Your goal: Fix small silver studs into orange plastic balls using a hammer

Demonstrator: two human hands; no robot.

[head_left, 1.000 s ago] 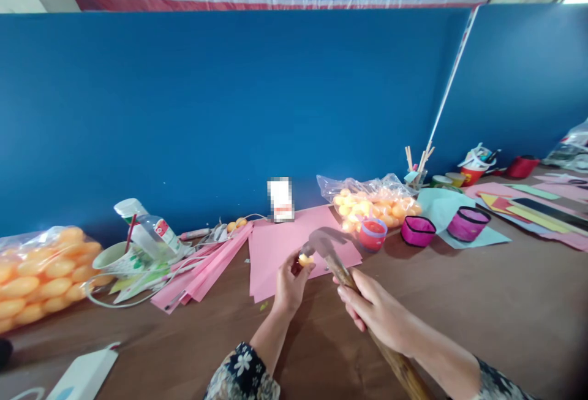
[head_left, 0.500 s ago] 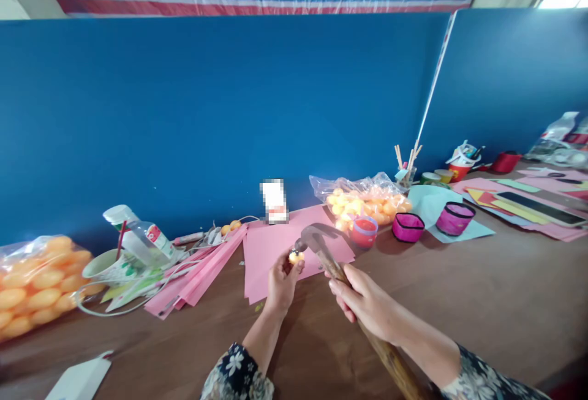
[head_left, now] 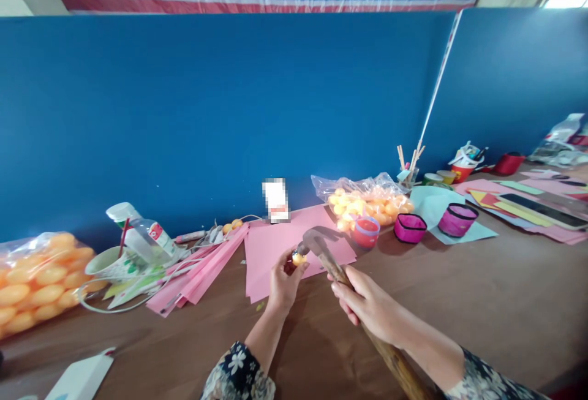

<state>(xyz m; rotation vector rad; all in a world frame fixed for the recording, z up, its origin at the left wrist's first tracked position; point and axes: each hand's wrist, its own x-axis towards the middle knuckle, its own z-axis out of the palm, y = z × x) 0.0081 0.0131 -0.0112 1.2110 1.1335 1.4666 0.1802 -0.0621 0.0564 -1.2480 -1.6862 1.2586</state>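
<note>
My left hand (head_left: 285,280) pinches a small orange-yellow ball (head_left: 299,258) with dark marks on its upper side, above the front of the pink paper (head_left: 269,247). My right hand (head_left: 367,296) is wrapped round the wooden handle of a claw hammer (head_left: 340,274), well below its head. The hammer's face is right at the top of the ball; whether they touch I cannot tell. Behind the hammer lies an open plastic bag of orange balls (head_left: 367,204). A red cup (head_left: 366,233) stands in front of that bag.
Two magenta bands (head_left: 410,228) stand to the right, near pale blue paper (head_left: 478,231). Further right lie coloured papers and a dark flat panel (head_left: 537,209). On the left are another bag of balls (head_left: 37,283), a tilted bottle (head_left: 147,237) and pink strips (head_left: 202,271). A blue partition (head_left: 229,100) rises behind.
Dark marks on the ball show slightly differently, as my left fingers have turned it a little. The hammer head stays close over it. The whole view has shifted slightly.
</note>
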